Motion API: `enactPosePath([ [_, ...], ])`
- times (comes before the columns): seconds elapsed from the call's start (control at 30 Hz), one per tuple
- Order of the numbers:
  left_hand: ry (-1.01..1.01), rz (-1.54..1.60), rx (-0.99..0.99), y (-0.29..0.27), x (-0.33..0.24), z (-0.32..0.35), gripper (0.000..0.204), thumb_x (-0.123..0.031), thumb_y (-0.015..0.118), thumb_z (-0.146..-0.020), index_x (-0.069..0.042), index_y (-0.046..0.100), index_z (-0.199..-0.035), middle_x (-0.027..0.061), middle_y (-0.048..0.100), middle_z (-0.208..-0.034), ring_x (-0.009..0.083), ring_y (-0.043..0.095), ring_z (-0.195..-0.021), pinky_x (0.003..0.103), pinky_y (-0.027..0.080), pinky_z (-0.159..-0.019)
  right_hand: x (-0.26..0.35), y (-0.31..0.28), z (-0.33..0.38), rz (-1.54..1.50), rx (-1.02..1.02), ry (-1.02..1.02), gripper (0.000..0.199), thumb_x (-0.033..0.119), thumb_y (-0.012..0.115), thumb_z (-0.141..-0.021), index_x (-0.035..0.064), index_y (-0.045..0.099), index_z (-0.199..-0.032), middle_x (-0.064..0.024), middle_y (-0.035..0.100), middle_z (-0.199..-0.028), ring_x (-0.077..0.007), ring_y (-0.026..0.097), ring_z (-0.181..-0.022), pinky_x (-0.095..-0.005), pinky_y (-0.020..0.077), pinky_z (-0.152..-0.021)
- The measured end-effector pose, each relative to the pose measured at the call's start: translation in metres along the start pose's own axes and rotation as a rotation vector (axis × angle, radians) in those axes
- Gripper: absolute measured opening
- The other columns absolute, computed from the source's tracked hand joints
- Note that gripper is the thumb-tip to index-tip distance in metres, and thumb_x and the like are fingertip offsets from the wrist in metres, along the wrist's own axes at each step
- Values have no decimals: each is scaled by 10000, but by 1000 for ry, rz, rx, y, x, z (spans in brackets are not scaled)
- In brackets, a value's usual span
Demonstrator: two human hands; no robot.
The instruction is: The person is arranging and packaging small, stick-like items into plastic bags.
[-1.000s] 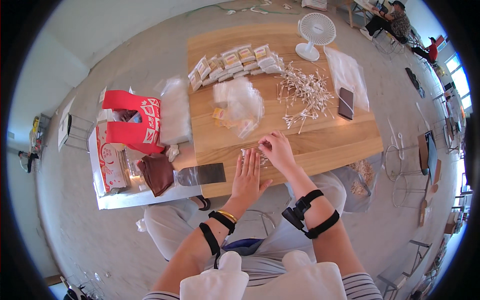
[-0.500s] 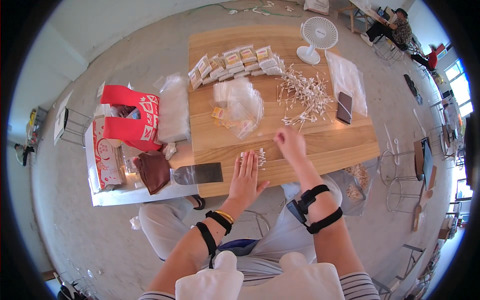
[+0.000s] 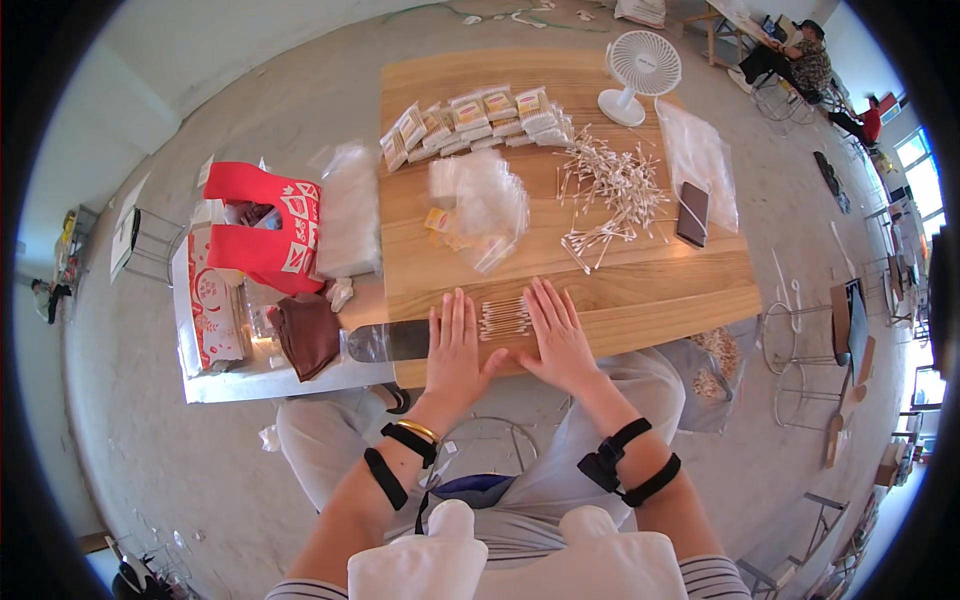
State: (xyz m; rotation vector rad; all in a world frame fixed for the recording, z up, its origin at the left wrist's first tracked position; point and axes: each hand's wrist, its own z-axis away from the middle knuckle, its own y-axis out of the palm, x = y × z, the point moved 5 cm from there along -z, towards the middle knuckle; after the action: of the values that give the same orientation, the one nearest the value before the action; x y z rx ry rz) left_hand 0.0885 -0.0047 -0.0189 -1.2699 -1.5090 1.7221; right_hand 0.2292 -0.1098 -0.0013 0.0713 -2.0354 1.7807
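A small row of cotton swabs (image 3: 505, 319) lies side by side on the wooden table (image 3: 650, 295) near its front edge. My left hand (image 3: 457, 350) rests flat just left of the row, fingers stretched out. On the other side, my right hand (image 3: 558, 338) lies flat with its fingertips at the right ends of the swabs. Farther off to the right is a loose heap of cotton swabs (image 3: 620, 190). Clear plastic bags (image 3: 490, 200) with small yellow cards (image 3: 437, 220) lie at the table's middle. Packed bags of swabs (image 3: 470, 112) are stacked at the back.
A white fan (image 3: 643, 65) stands at the back right. Nearby lie a dark phone (image 3: 692, 213) and a large clear bag (image 3: 697, 160). To the left are a red bag (image 3: 265, 230), a brown cloth (image 3: 305, 335) and a dark flat strip (image 3: 395, 342). Another person (image 3: 800, 60) sits far right.
My left hand has moved left off the swabs, uncovering them. My right hand has come down from above the table to their right side, its fingers now stretched out.
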Motion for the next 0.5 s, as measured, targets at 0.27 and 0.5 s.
enactPosePath([
  [0.27, -52, -81, 36, 19, -6, -9, 988, -659, 345, -977, 141, 163, -1528, 292, 95, -1634, 405, 30, -1539, 570, 6, -1223, 10, 40, -6, 91, -41, -1, 919, 467, 608, -867, -30, 234, -1543, -270, 209, -1612, -394, 173, -1520, -512, 135, -1244],
  [0.5, -29, -29, -8, 10, -9, -12, 975, -664, 358, -968, 120, 208, -1528, 302, 132, -1622, 408, 81, -1533, 550, 50, -1232, 19, 37, -7, 42, -75, -15, 847, 379, 580, -855, -20, 276, -1537, -255, 207, -1620, -374, 184, -1522, -507, 141, -1245],
])
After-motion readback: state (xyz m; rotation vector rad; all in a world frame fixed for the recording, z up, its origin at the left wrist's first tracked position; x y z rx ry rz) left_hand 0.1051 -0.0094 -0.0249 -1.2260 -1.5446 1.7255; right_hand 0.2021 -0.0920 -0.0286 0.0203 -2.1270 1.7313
